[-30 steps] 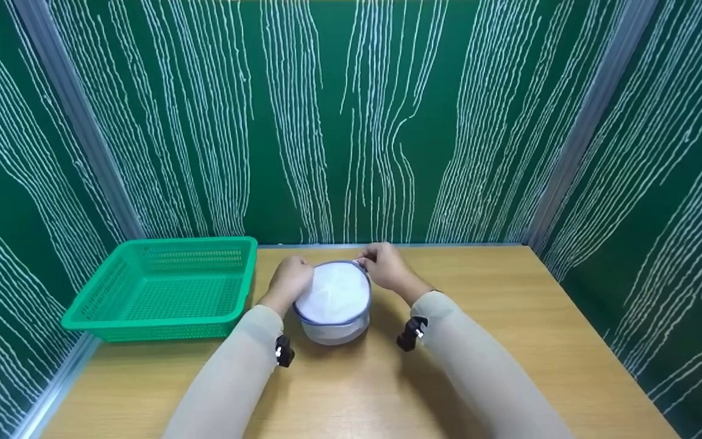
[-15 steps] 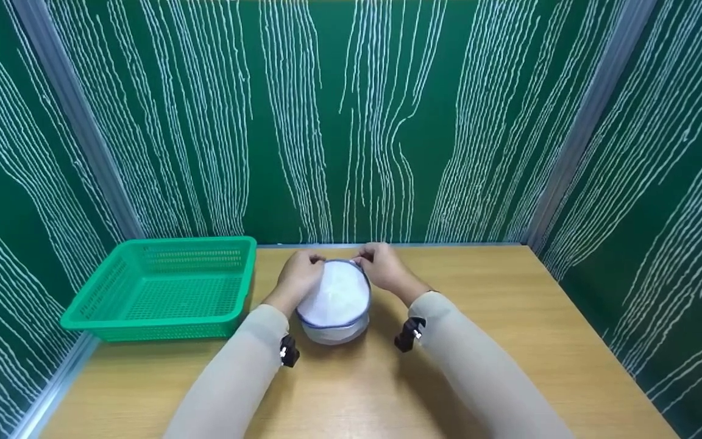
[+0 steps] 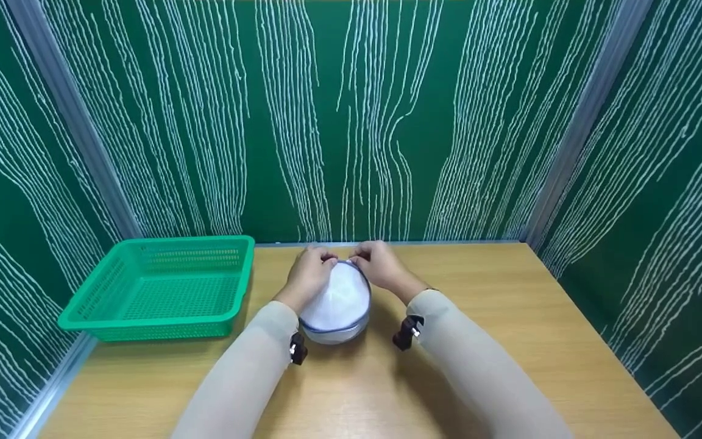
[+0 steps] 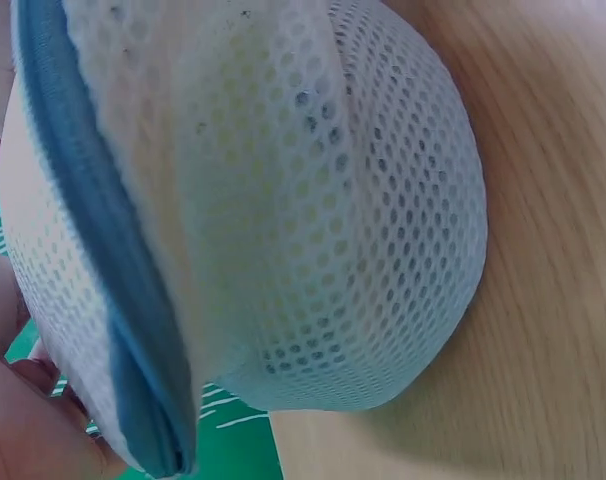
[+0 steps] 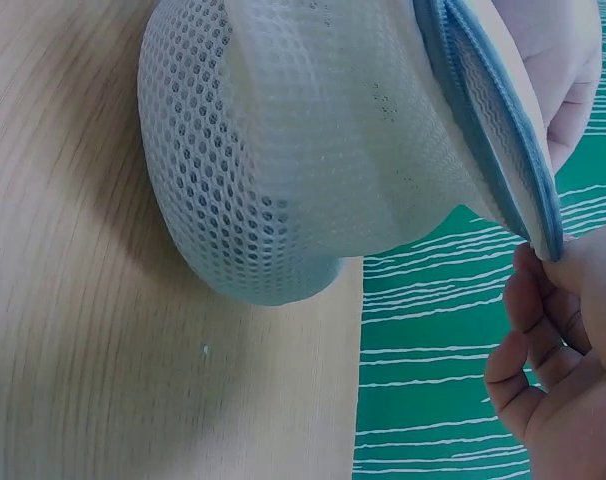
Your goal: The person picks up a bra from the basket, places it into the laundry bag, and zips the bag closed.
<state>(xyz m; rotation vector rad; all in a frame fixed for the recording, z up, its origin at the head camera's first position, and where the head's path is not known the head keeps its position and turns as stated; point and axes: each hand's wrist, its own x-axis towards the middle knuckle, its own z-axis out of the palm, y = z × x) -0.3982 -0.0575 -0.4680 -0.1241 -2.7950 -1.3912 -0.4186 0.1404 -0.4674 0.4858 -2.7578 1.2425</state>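
A round white mesh bag (image 3: pixel 340 302) with blue edging sits on the brown wooden desk (image 3: pixel 339 390). The right hand's (image 3: pixel 382 266) grip pinches its far edge; the left hand's (image 3: pixel 309 274), just beside, I can't tell.

Green perforated basket (image 3: pixel 150 321) sits upright at far left of the wood-grain tabletop (image 3: pixel 528 317). Green panels (image 3: pixel 339 134) bearing wavy white lines stand behind and on both sides. Grey posts (image 3: pixel 584 122) at both back corners; pale strip (image 3: pixel 53 390) along left edge.
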